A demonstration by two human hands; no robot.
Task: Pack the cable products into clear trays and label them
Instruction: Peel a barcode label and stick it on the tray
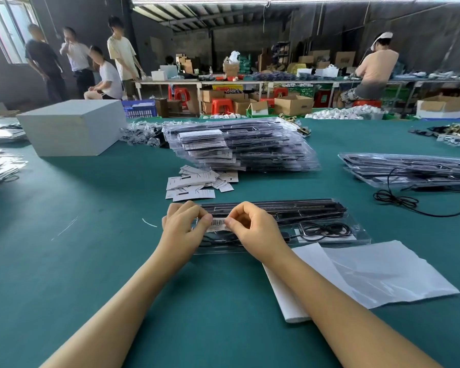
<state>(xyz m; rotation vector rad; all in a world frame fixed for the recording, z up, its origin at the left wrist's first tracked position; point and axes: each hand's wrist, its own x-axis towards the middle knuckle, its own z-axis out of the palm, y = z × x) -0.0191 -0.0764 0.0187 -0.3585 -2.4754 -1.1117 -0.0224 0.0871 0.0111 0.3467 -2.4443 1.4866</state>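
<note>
Pinching a small white barcode label (218,222) by its ends, the left hand (182,224) and right hand (252,226) grip it over the long clear plastic tray (329,229); the tray's long axis runs left-right across the green surface (91,248); open surface lies left; white paper sheets (356,277) touch its near right edge.

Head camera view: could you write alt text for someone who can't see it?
Two bare hands, left hand and right hand, pinch a barcode label over a clear tray of cable parts on a green table. Behind lie loose paper tags and a stack of packed trays.
</note>
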